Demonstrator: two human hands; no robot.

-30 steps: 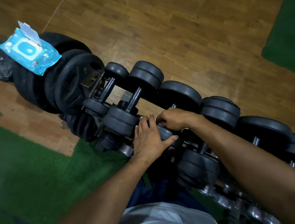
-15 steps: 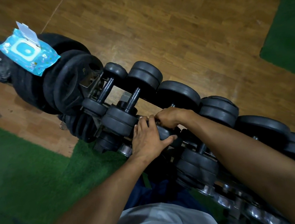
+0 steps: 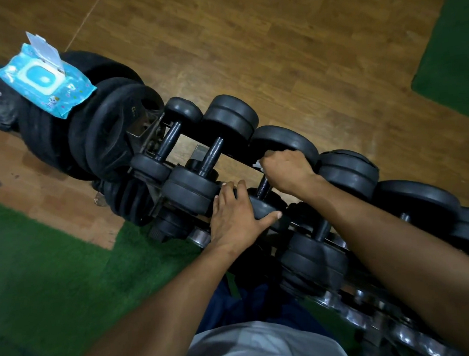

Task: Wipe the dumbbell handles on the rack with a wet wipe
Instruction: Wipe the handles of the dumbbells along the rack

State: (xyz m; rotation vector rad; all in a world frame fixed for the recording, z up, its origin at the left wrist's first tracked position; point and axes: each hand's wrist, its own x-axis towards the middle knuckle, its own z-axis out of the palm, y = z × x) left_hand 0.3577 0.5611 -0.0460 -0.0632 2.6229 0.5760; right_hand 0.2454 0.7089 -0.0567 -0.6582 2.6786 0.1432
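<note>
Head view: right hand [image 3: 284, 171] clenches a wet wipe [image 3: 257, 164] around the third dumbbell handle [image 3: 262, 187], mid-wipe. Just below it, left hand [image 3: 235, 215] lies flat, fingers straight, steadying that dumbbell's near weight [image 3: 264, 209]. Next, judging by the row, the wipe goes to the handle beyond the right wrist.

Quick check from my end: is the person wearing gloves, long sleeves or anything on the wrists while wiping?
No. Both hands, left and right, are bare, with no gloves. Both forearms are uncovered as far as the frame shows, so no sleeves are in view. No watch, band or ring is visible. Below, a light grey top and dark blue legwear show.
</note>
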